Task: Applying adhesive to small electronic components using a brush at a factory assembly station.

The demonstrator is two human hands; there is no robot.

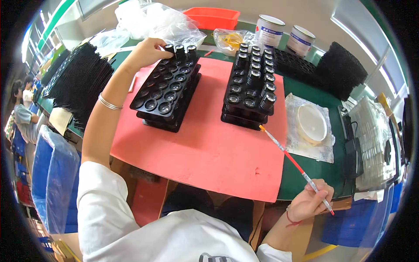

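Note:
My left hand reaches to the far end of the left black rack, its fingers closed round a black cylinder. Two more black cylinders stand upright beside it in the same row. Most other round holes in that rack have no tall cylinder rising from them. In my right hand, at the lower right, is a slim paintbrush with a red-and-white handle. Its orange tip points up and left, close to the near corner of the right black rack, where several black cylinders stand taller than others.
A pink mat lies under both racks on the green table. Right of it sits a round shallow dish on a plastic sheet. Two paint cans, a red tray and clear bags line the back. Stacked black racks stand left.

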